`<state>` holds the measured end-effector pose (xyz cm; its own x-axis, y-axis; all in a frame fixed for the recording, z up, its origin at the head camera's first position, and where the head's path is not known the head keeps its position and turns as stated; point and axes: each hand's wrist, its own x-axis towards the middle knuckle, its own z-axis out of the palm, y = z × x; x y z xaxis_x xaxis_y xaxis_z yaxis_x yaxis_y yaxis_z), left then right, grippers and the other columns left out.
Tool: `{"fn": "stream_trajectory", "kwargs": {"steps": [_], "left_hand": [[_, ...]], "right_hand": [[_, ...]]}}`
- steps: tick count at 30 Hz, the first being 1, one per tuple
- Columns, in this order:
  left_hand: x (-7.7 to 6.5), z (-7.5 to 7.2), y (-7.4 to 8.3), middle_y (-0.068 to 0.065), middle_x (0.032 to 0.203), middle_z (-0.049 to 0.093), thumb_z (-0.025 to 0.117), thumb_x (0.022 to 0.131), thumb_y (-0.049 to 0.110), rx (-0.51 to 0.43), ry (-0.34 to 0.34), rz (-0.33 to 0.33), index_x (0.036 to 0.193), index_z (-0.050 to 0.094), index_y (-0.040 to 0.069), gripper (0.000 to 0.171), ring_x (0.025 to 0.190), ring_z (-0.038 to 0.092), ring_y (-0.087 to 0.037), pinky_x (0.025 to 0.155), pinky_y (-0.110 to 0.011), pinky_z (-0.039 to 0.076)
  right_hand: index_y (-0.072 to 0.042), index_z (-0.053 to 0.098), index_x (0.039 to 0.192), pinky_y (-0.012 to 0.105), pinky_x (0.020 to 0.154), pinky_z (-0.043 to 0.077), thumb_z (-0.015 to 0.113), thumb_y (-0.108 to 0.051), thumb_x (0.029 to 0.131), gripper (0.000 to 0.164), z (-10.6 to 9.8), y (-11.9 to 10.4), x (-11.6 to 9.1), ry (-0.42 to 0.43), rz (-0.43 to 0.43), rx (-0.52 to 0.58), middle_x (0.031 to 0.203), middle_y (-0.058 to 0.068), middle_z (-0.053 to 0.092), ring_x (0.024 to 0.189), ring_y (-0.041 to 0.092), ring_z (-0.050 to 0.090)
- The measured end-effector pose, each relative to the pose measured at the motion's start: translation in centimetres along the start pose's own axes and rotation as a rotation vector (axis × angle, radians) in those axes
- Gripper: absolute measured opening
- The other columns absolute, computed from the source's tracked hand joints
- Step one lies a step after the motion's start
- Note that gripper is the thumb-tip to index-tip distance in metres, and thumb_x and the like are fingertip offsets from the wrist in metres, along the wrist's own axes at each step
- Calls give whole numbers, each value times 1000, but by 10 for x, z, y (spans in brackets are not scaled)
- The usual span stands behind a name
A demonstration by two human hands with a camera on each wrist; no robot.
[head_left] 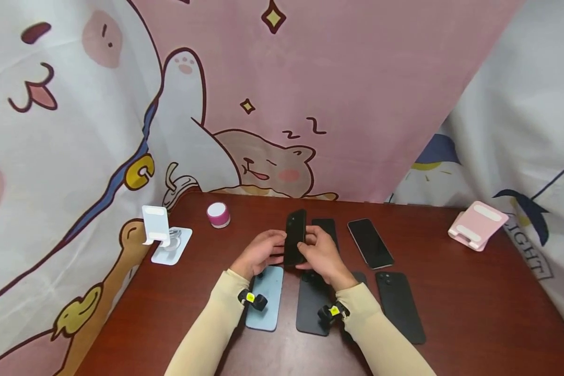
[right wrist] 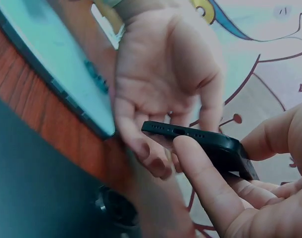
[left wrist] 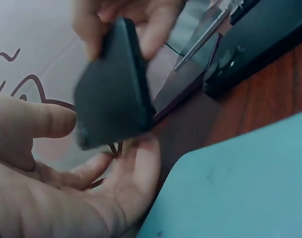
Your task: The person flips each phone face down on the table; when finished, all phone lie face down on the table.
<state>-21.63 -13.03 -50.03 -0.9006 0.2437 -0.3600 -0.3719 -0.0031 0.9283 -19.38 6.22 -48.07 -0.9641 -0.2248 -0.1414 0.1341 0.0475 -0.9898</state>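
Upright over the table, a black smartphone (head_left: 293, 235) is in my right hand (head_left: 323, 257), whose thumb and fingers pinch its edges. The right wrist view shows the phone's (right wrist: 190, 134) port edge with a fingertip against it. My left hand (head_left: 261, 251) is at the phone's other side, its fingers loosely bent. In the left wrist view the left thumb (left wrist: 54, 120) points at the phone's edge and the other fingers lie below it. Under the left wrist is a light blue phone (head_left: 269, 300); a dark grey phone (head_left: 310, 310) lies by the right wrist.
Several more phones lie on the brown table (head_left: 178, 318), among them a black one (head_left: 400, 308) and a silver-edged one (head_left: 370, 243). A white stand (head_left: 157, 224) is at left, a pink stand (head_left: 477, 225) at right, a pink and white round object (head_left: 218, 215) behind. Printed cloth (head_left: 357, 94) surrounds the table.
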Motion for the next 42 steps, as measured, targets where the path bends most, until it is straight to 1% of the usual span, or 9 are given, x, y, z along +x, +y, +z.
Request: {"fn": "stream_trajectory", "kwargs": {"steps": [3, 6, 12, 17, 20, 26, 31, 36, 42], "left_hand": [[0, -1, -1, -13, 124, 70, 55, 109, 26, -26, -40, -4, 141, 55, 3, 40, 103, 69, -22, 86, -36, 61], [-1, 1, 1, -11, 120, 69, 56, 109, 27, -40, -65, -7, 139, 55, 2, 39, 101, 67, -21, 83, -34, 60], [-1, 0, 1, -11, 117, 67, 58, 109, 27, -6, -46, -13, 140, 54, 1, 41, 99, 64, -21, 78, -32, 60], [-1, -9, 3, -16, 130, 67, 57, 109, 26, 34, -25, 9, 147, 55, 0, 47, 109, 67, -25, 92, -40, 62], [-2, -13, 4, -17, 134, 66, 57, 108, 25, 46, -21, 21, 147, 56, 0, 47, 114, 68, -26, 99, -45, 61], [-5, -18, 5, -19, 140, 64, 56, 108, 25, 87, 23, 20, 148, 57, 0, 47, 123, 66, -31, 102, -48, 59], [-5, -19, 5, -21, 153, 55, 57, 108, 27, 115, 50, 13, 152, 52, 0, 52, 137, 57, -39, 111, -55, 52], [-5, -19, 3, -22, 159, 49, 57, 108, 27, 141, 54, 2, 155, 49, 0, 55, 144, 50, -43, 118, -58, 45], [-4, -15, 4, -23, 158, 51, 58, 108, 31, 232, 85, 24, 154, 48, -2, 58, 143, 52, -42, 117, -57, 46]], "right_hand": [[-4, 44, 153, 47, 69, 66, 60, -3, 104, 51, 1, -8, -5, -5, -21, -7, 136, 26, 64, 116, 44, 71], [-3, 45, 152, 48, 68, 66, 60, -2, 104, 50, -1, -9, -5, 0, -32, -13, 135, 26, 65, 114, 44, 72], [-2, 52, 147, 44, 69, 66, 62, -5, 103, 45, -9, -4, -5, 25, -31, -67, 130, 24, 68, 105, 33, 77], [-3, 52, 151, 40, 71, 66, 64, -6, 103, 49, -13, 3, 3, 52, -38, -106, 131, 23, 68, 102, 30, 76], [-3, 50, 153, 39, 72, 66, 64, -4, 102, 52, -15, 9, 7, 66, -15, -115, 135, 23, 67, 105, 30, 75], [0, 43, 159, 41, 80, 66, 62, -2, 103, 59, -12, 17, 10, 23, 27, -106, 147, 27, 59, 119, 39, 71], [4, 39, 159, 44, 87, 65, 64, -6, 103, 63, -6, 18, 14, 3, 31, -121, 152, 31, 53, 126, 43, 67], [8, 41, 157, 45, 89, 64, 67, -7, 101, 63, -1, 22, 17, 10, 40, -129, 151, 33, 53, 127, 43, 67], [9, 44, 155, 43, 88, 64, 70, -11, 99, 65, 2, 22, 15, 33, 40, -151, 151, 35, 53, 122, 40, 70]]}}
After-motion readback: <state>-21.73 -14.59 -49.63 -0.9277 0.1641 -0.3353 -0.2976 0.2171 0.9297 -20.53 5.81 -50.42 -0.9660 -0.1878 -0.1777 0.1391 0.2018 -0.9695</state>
